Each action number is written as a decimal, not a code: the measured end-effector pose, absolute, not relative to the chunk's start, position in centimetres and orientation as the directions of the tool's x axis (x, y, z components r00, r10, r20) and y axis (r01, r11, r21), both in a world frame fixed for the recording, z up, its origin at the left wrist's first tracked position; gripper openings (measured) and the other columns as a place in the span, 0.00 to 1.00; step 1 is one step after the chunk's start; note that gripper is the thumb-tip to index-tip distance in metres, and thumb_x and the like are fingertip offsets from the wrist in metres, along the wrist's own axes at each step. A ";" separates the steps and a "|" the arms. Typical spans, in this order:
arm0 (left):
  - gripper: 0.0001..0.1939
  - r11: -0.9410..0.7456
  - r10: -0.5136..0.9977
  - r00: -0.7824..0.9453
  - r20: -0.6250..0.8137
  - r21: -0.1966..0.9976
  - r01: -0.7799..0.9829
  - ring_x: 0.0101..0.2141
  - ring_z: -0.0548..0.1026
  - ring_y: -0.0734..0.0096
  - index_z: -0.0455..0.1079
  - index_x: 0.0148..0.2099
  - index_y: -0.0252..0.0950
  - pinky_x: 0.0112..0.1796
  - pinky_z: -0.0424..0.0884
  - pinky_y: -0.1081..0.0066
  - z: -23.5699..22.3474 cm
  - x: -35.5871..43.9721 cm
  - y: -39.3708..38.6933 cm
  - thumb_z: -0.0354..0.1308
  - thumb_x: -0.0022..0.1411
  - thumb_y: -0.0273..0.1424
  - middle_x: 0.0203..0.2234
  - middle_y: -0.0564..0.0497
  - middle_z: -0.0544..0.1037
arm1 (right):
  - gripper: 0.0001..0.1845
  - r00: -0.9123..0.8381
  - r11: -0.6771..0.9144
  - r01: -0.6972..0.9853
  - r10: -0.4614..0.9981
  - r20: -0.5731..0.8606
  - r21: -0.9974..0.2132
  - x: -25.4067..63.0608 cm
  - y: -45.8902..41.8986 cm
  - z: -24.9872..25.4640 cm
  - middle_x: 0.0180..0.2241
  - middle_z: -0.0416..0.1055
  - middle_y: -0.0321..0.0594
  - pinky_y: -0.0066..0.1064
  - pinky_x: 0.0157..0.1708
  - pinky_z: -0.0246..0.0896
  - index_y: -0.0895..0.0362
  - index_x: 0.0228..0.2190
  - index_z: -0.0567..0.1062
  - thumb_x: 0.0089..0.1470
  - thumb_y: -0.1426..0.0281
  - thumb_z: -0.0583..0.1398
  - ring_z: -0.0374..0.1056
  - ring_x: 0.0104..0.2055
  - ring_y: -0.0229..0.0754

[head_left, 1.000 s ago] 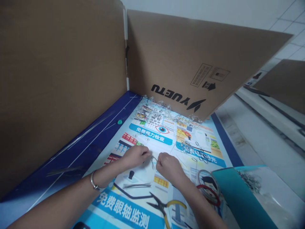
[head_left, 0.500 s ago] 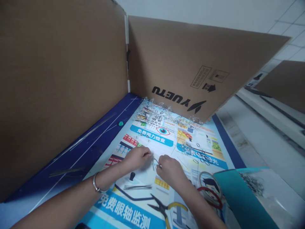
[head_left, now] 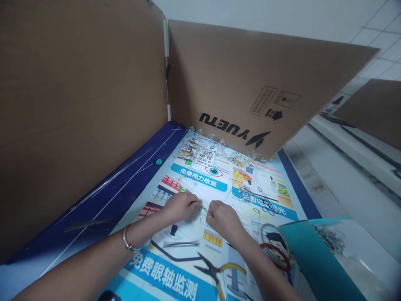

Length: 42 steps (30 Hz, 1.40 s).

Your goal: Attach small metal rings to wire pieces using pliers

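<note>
Cardboard rises on two sides of the work surface, a left panel [head_left: 81,108] and a back panel [head_left: 234,79] meeting at a taped corner, with a pale wall and grid-lined tiles [head_left: 380,54] beyond. Dark blue tabletop [head_left: 134,179] shows beside a printed poster [head_left: 216,198], on which clear small pieces [head_left: 216,144] lie along the back panel and black loops [head_left: 266,205] lie farther right. Bent thin wires [head_left: 201,212] sit between the left hand [head_left: 181,207] and the right hand [head_left: 224,219], just above the poster's middle; both hands are clenched, fingers curled and pinching at the wires, though the exact grip is hidden. Straight wires [head_left: 181,244] lie nearer the wearer, close to yellow-handled pliers [head_left: 213,269]; rings [head_left: 275,251], one red, lie beyond the right forearm, beside a teal-sided container [head_left: 316,255] with metal bits [head_left: 328,238]. YUETU is printed upside down on the back panel, with an arrow and two boxed marks too small to read. Blue poster bands read 免费视力检查 and 免费眼轴监测; a third is partly covered, ending in 光.
</note>
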<state>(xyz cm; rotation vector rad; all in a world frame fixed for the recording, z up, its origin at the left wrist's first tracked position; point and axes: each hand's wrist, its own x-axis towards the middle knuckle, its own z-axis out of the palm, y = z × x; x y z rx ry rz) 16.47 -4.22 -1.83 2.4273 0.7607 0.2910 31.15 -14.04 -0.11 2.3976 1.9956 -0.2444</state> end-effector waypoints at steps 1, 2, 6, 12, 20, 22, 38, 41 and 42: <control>0.13 -0.676 0.578 0.816 0.033 0.579 0.456 0.31 0.71 0.71 0.73 0.33 0.37 0.29 0.60 0.76 -1.8 16.5 -4.2 0.47 0.58 0.31 0.28 0.51 0.76 | 0.08 0.174 -0.185 0.979 0.976 -0.127 -0.082 31.2 -14.1 0.0 0.28 0.70 0.39 0.29 0.24 0.42 0.57 0.27 0.69 0.46 0.74 0.50 0.66 0.29 0.38; 0.12 -0.677 0.577 0.816 0.031 0.578 0.457 0.31 0.71 0.71 0.73 0.33 0.37 0.30 0.60 0.76 -1.8 16.5 -4.2 0.47 0.58 0.30 0.29 0.51 0.76 | 0.08 0.173 -0.183 0.981 0.976 -0.131 -0.071 31.3 -14.1 0.1 0.29 0.70 0.39 0.29 0.24 0.42 0.57 0.27 0.69 0.47 0.73 0.50 0.66 0.28 0.38; 0.11 -0.674 0.580 0.814 0.027 0.577 0.461 0.32 0.71 0.70 0.72 0.34 0.38 0.31 0.61 0.76 -1.9 16.5 -4.3 0.47 0.57 0.29 0.30 0.51 0.76 | 0.08 0.168 -0.175 0.984 0.972 -0.162 -0.026 31.2 -14.3 0.2 0.29 0.71 0.40 0.29 0.24 0.43 0.57 0.27 0.70 0.48 0.70 0.51 0.66 0.28 0.40; 0.10 -0.686 0.575 0.817 0.039 0.567 0.456 0.33 0.71 0.71 0.72 0.34 0.39 0.31 0.61 0.75 -2.3 16.5 -4.3 0.48 0.56 0.29 0.29 0.53 0.75 | 0.10 0.188 -0.194 0.981 0.967 -0.169 -0.017 30.8 -14.2 -0.4 0.30 0.71 0.42 0.28 0.25 0.44 0.58 0.28 0.70 0.47 0.74 0.49 0.67 0.29 0.40; 0.12 -0.664 0.598 0.801 -0.005 0.557 0.499 0.32 0.71 0.69 0.72 0.34 0.39 0.32 0.61 0.75 -2.0 16.5 -4.4 0.46 0.59 0.33 0.30 0.51 0.75 | 0.09 0.195 -0.205 0.978 0.967 -0.161 -0.048 31.1 -13.9 -0.2 0.29 0.71 0.41 0.28 0.24 0.43 0.58 0.28 0.70 0.46 0.75 0.51 0.67 0.29 0.39; 0.12 -0.662 0.595 0.804 -0.005 0.565 0.493 0.33 0.71 0.69 0.72 0.35 0.39 0.32 0.61 0.74 -2.0 16.5 -4.5 0.46 0.59 0.32 0.31 0.51 0.76 | 0.09 0.195 -0.206 0.977 0.968 -0.159 -0.054 31.2 -13.9 0.1 0.30 0.71 0.40 0.28 0.24 0.43 0.58 0.28 0.70 0.46 0.74 0.51 0.67 0.29 0.39; 0.12 -0.734 0.655 0.755 -0.029 0.215 0.645 0.32 0.73 0.59 0.68 0.37 0.33 0.31 0.65 0.66 -1.1 18.5 -7.3 0.43 0.58 0.30 0.32 0.43 0.74 | 0.12 0.151 -0.160 0.987 0.970 -0.190 -0.033 30.9 -14.5 0.9 0.32 0.72 0.48 0.30 0.29 0.53 0.60 0.32 0.72 0.49 0.72 0.50 0.68 0.32 0.44; 0.12 -0.737 0.648 0.760 -0.047 0.213 0.641 0.33 0.73 0.60 0.67 0.38 0.33 0.32 0.65 0.66 -1.0 18.6 -7.7 0.44 0.56 0.26 0.33 0.42 0.74 | 0.11 0.161 -0.170 0.985 0.969 -0.186 -0.035 30.2 -14.5 1.0 0.33 0.71 0.48 0.28 0.30 0.54 0.60 0.33 0.72 0.48 0.73 0.51 0.68 0.33 0.43; 0.12 -0.736 0.647 0.760 -0.053 0.217 0.642 0.33 0.73 0.60 0.67 0.38 0.32 0.32 0.65 0.66 -1.1 18.7 -7.7 0.44 0.56 0.25 0.33 0.42 0.73 | 0.11 0.163 -0.173 0.984 0.969 -0.185 -0.039 30.1 -14.5 1.0 0.33 0.71 0.48 0.28 0.30 0.54 0.60 0.33 0.72 0.48 0.74 0.51 0.68 0.34 0.43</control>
